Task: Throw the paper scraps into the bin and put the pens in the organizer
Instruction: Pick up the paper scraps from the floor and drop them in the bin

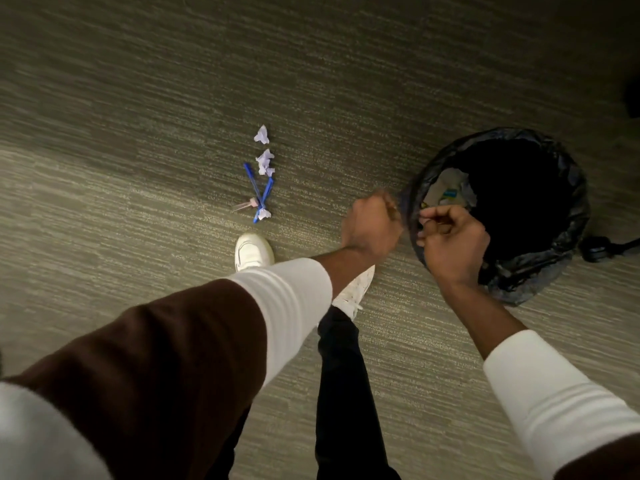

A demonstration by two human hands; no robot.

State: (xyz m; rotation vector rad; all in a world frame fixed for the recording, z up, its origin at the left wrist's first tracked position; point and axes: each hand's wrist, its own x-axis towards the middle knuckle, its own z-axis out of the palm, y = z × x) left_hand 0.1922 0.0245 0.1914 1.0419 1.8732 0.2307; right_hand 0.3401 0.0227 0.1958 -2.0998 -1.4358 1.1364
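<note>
Both hands are clenched at the near rim of 1 bin [568, 188]; whether the left hand [372, 225] or right hand [452, 242] holds anything, I cannot tell. Left of them lie 3 pens [258, 194] and 3 paper scraps [265, 161].

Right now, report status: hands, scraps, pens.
Left hand and right hand closed at bin rim. Paper scraps and pens on carpet. Path clear.

left hand [372, 225] fisted, right hand [450, 237] curled, arms extended
</note>
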